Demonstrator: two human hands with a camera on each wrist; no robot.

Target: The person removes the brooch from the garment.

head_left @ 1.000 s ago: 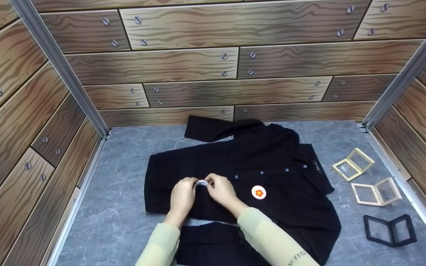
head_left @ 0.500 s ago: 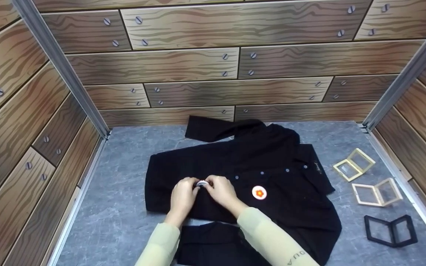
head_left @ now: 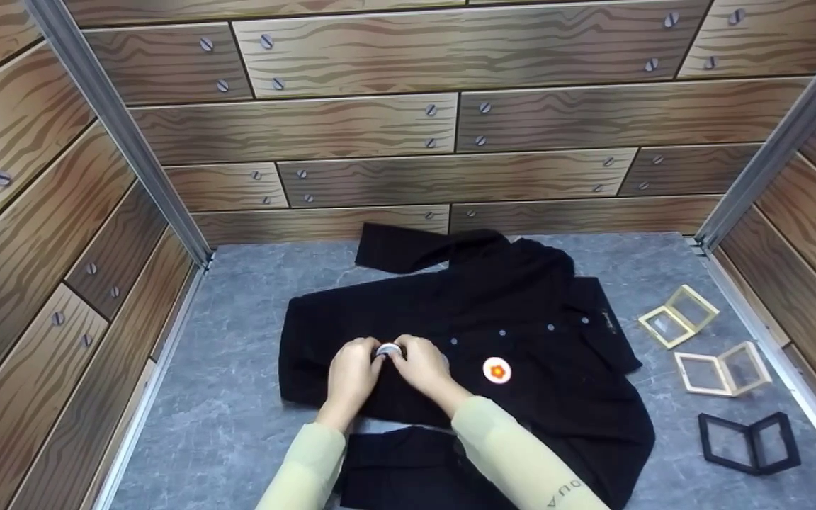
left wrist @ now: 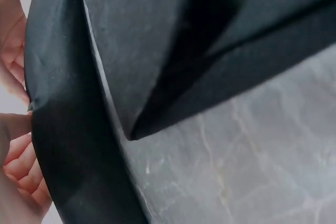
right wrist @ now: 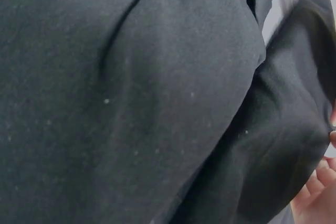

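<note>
- My left hand (head_left: 353,370) is curled at the left side of a small round white piece (head_left: 389,349), thumb and fingers pinching its rim
- My right hand (head_left: 422,365) grips the same piece from the right, so my two sets of fingertips come close together around it
- The piece is over the left part of the black shirt (head_left: 365,308), to the left of the row of buttons (head_left: 454,341); it shows as a pale tilted arc, and my fingers hide the rest
- In both wrist views black cloth reaches up to my fingertips, so I judge the step in hand to be working the piece onto the shirt; whether anything has gone through the cloth I cannot tell
- A flower badge (head_left: 497,370) lies flat on the shirt to the right, on the near side of the buttons and apart from my hands
- As I judge it, the next move calls for one hand steadying the rim and cloth while the other works the back, with light pressure so the fabric does not bunch
- Three small frames, yellow (head_left: 681,320), pale pink (head_left: 725,374) and black (head_left: 750,450), stand unfolded at the right of the desk (head_left: 202,368), well apart from this work
</note>
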